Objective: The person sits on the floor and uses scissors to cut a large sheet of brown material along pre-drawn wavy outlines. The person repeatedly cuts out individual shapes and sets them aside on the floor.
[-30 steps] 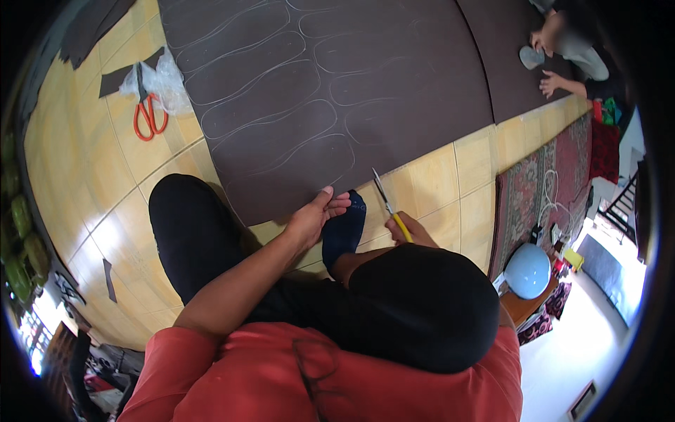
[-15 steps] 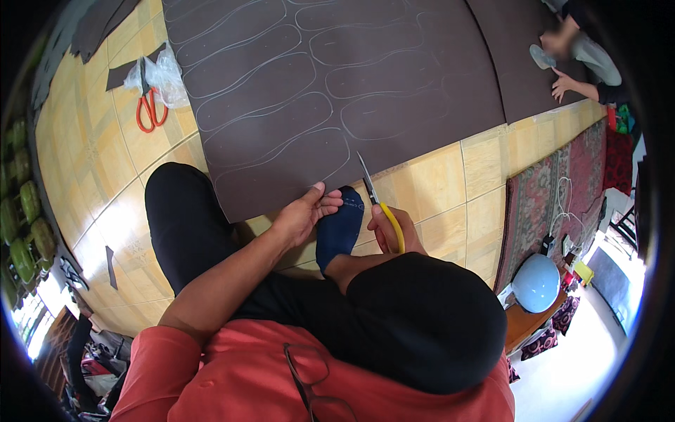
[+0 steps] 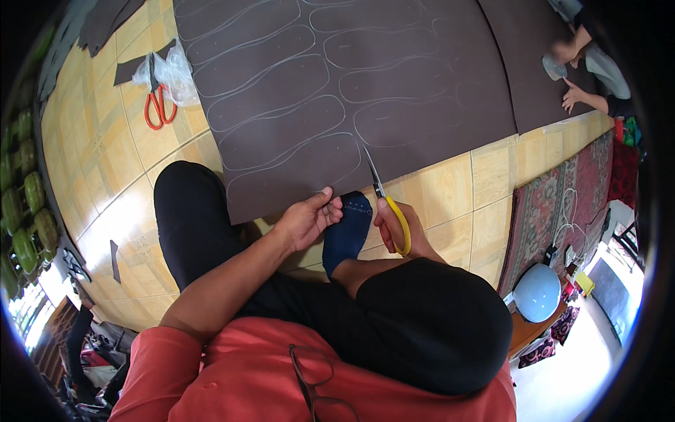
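Observation:
A large dark brown sheet (image 3: 295,158) lies before me, marked with several pale, shoe-sole-like outlines. My left hand (image 3: 309,216) pinches its near edge between thumb and fingers, beside the lowest outline. In my right hand (image 3: 406,228) is a pair of scissors (image 3: 399,211) with yellow handles. Their slim blades reach over the sheet's near edge, with the tip close to the rounded right end of that outline. Whether the blades are spread is hard to make out. My foot in a dark blue sock (image 3: 346,228) sits between the hands, just below the sheet's edge.
Red-handled scissors (image 3: 160,109) and a clear plastic bag (image 3: 177,76) lie left of the sheet on the tiled floor (image 3: 119,165). Another person's hand (image 3: 575,97) rests at the far right on brown sheeting. A patterned rug (image 3: 545,204) and a light blue rounded object (image 3: 538,292) are at right.
The whole view has shifted slightly. The yellow-handled scissors have moved a little farther over the sheet, closer to the outline's end. My left hand keeps its pinch on the edge.

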The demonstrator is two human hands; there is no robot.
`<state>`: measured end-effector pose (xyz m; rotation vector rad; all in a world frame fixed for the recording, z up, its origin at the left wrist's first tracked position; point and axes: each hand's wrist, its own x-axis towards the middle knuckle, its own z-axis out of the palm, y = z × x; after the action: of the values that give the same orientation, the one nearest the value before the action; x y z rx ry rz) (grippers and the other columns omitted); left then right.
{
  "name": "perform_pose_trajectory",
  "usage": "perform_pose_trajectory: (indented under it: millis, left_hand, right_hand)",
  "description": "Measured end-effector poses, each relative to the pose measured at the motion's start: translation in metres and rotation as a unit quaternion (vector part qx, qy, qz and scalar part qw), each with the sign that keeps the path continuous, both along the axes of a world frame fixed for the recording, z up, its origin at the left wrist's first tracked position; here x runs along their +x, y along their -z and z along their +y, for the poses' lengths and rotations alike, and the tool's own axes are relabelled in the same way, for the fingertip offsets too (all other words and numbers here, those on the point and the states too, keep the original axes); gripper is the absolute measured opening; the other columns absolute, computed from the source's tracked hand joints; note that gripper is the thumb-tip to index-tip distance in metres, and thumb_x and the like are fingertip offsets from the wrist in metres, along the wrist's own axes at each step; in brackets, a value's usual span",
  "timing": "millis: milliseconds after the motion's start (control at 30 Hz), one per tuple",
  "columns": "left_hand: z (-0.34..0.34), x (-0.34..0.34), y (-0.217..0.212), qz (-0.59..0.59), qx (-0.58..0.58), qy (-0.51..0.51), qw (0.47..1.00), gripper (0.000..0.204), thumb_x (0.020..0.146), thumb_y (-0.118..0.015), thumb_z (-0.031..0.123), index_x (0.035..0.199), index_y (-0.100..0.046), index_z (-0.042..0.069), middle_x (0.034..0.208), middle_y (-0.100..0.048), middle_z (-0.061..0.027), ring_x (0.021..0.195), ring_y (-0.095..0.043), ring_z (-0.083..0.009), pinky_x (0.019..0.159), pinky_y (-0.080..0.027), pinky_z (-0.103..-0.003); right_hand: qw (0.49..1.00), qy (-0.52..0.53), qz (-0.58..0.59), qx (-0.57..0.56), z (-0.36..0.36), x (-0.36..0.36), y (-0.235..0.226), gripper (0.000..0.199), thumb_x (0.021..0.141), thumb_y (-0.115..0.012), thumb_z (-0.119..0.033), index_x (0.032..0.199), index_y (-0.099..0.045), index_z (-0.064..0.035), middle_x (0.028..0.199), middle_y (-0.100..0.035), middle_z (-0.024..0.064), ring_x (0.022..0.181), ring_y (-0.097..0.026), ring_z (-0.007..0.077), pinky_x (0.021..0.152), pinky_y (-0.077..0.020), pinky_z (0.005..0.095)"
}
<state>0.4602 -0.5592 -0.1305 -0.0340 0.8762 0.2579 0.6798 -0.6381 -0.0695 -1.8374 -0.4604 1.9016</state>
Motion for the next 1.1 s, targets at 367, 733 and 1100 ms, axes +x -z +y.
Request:
perform_pose_trajectory:
  millis: [367, 733, 1100]
  left_hand:
    - [0.009, -0.002, -0.010, -0.077, -0.038, -0.035, 0.996, 0.023, 0.105, -0.050, 0.027, 0.089, -0.053, 0.010, 0.080, -0.055, -0.0011, 0.076, -0.055, -0.0154, 0.077, -0.050, -0.030]
    - [0.016, -0.005, -0.026, -0.089, -0.072, -0.050, 0.992, 0.028, 0.106, -0.049, 0.029, 0.084, -0.050, 0.011, 0.073, -0.049, -0.0003, 0.071, -0.051, -0.0151, 0.073, -0.045, -0.030]
    - [0.014, -0.015, -0.028, -0.127, -0.076, -0.061, 0.987, 0.026, 0.104, -0.052, 0.029, 0.085, -0.050, 0.011, 0.072, -0.049, -0.0007, 0.072, -0.052, -0.0177, 0.074, -0.046, -0.032]
  right_hand:
    - [0.999, -0.015, -0.004, 0.040, 0.025, 0.013, 0.018, 0.061, 0.096, -0.053, -0.059, 0.081, -0.059, 0.0000, 0.053, -0.043, 0.0004, 0.041, -0.046, 0.0108, 0.040, -0.0382, 0.0243]
    - [0.998, 0.018, 0.011, 0.061, 0.041, 0.006, 0.036, 0.058, 0.095, -0.058, -0.055, 0.076, -0.061, 0.0000, 0.051, -0.046, 0.0007, 0.039, -0.047, 0.0103, 0.039, -0.0387, 0.0241]
    - [0.995, 0.076, -0.063, 0.031, 0.066, -0.025, 0.048, 0.056, 0.100, -0.052, -0.052, 0.081, -0.061, 0.0005, 0.054, -0.049, 0.0038, 0.041, -0.051, 0.0131, 0.039, -0.0404, 0.0271]
